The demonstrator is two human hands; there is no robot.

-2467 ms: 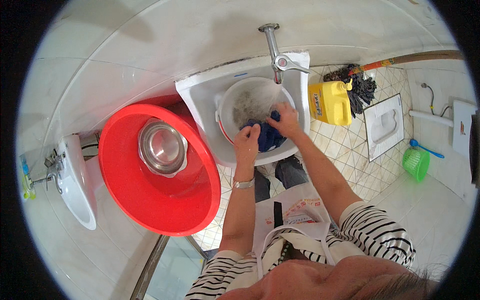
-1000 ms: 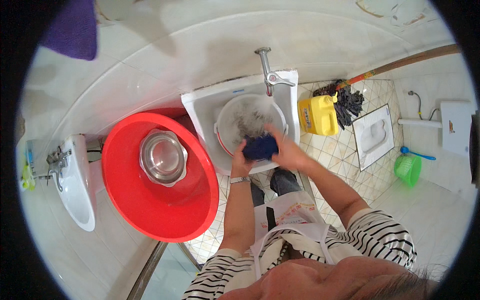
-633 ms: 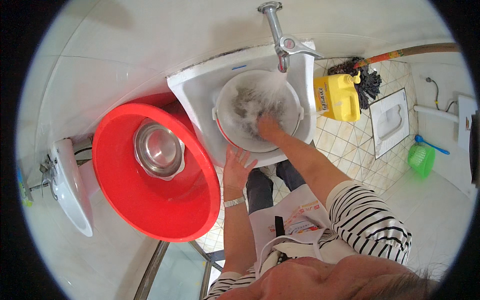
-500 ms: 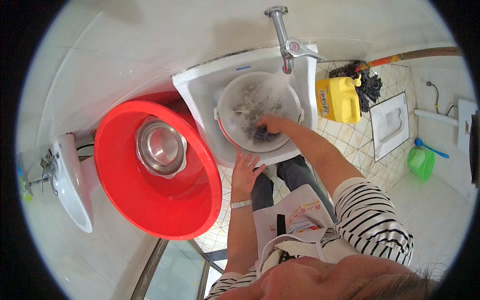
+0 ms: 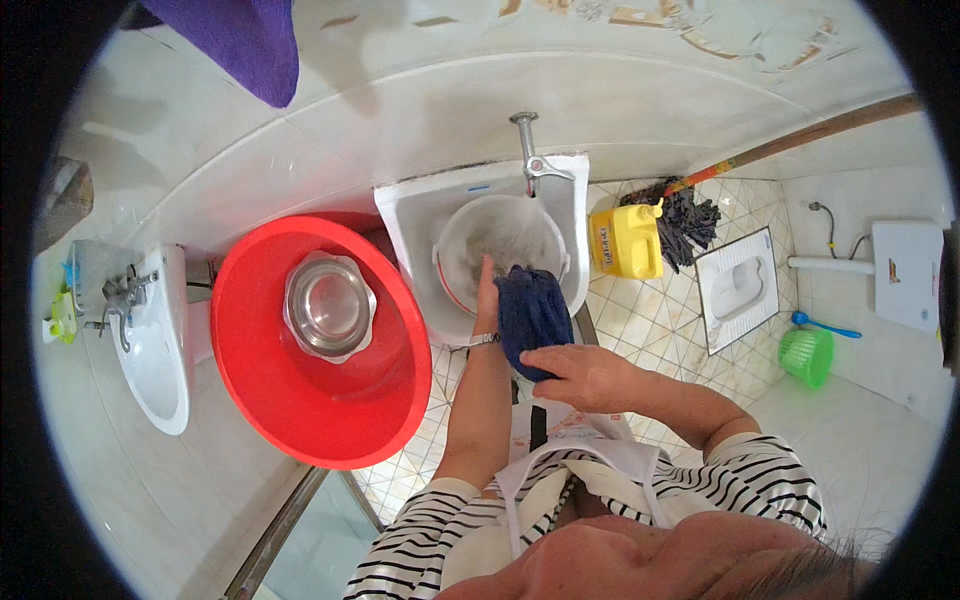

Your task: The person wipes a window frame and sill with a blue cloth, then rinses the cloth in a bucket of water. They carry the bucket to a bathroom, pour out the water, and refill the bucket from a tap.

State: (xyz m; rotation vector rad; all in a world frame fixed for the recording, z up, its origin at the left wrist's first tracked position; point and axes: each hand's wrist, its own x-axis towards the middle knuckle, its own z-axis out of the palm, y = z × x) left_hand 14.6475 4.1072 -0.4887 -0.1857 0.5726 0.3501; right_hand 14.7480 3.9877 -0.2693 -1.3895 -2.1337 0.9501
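Observation:
A dark blue cloth [image 5: 537, 310] is raised in front of the white bucket [image 5: 462, 220], which stands in the sink [image 5: 408, 222]. My left hand [image 5: 487, 297] holds the cloth's left side, its fingers mostly hidden behind the fabric. At the cloth's lower edge, my right hand [image 5: 575, 373] grips it with the fingers lying across the fabric. From the metal tap [image 5: 532, 165] water sprays into the bucket, where grey, cloudy water shows.
A big red tub [image 5: 250, 370] with metal basins [image 5: 328, 305] stands left of the sink. Beyond it hangs a white washbasin [image 5: 158, 360]. To the right are a yellow jug [image 5: 627, 242], a dark mop [image 5: 690, 225], a squat toilet [image 5: 740, 285] and a green basket [image 5: 806, 357].
The dark cloth has come up out of the bucket toward me. My left hand has left the sink's front rim and now holds it; my right hand has drawn back with it.

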